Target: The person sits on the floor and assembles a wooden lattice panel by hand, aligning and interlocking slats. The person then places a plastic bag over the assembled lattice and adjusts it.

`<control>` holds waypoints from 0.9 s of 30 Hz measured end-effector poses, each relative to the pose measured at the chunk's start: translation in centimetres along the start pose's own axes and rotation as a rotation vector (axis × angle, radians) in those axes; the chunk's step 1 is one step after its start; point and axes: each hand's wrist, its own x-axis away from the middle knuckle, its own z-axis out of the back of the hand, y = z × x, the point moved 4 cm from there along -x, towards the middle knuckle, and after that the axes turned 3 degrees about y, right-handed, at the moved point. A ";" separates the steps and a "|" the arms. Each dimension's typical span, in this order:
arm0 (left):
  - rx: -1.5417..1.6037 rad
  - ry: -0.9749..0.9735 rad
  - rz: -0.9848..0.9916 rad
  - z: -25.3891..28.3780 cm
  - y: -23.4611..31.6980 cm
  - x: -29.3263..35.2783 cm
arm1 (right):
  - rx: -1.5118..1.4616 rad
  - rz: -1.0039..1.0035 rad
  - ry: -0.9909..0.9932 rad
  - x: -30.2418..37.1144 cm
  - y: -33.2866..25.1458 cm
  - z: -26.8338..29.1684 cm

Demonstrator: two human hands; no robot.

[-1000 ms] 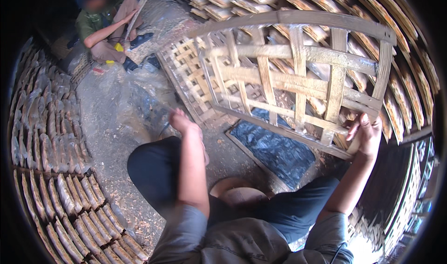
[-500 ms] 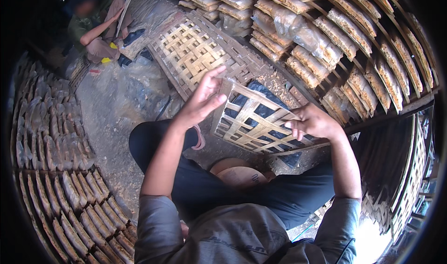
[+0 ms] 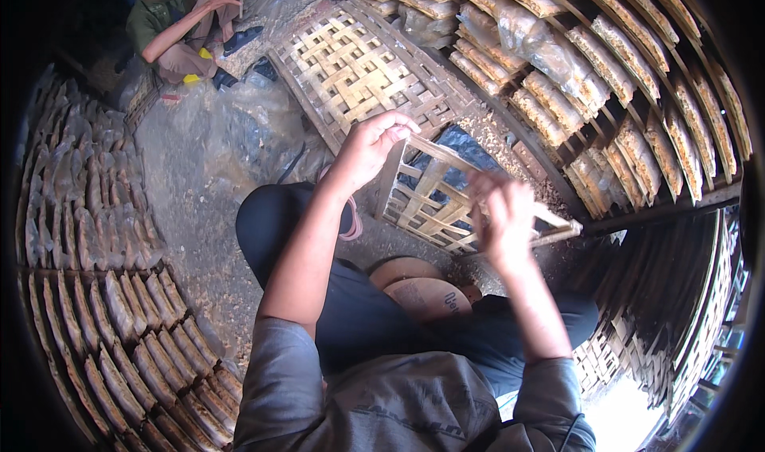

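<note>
A woven bamboo tray (image 3: 437, 151) with a wooden frame is tilted up in front of me above the ground. My left hand (image 3: 374, 151) is closed on its upper left corner, with the thumb and fingers pinching the rim. My right hand (image 3: 504, 213) is over the right half of the lattice, smeared by motion. Whether it grips the tray or only brushes it cannot be made out. Dark plastic sheeting (image 3: 470, 147) lies just behind the tray.
Another lattice panel (image 3: 351, 61) lies flat ahead. Racks of filled trays (image 3: 613, 53) rise at the right; more stacks (image 3: 131, 324) line the left. Round flat pieces (image 3: 426, 298) sit between my legs. At the far left a person (image 3: 187, 33) sits on the ground.
My right hand has moved left from the tray's right end to over its lattice. My left hand's raised fingers have closed on the corner. The view has shifted slightly.
</note>
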 end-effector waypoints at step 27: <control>0.071 -0.018 0.147 0.5 -0.4 0.6 | -0.492 -0.816 -0.270 7.3 -6.2 -19.8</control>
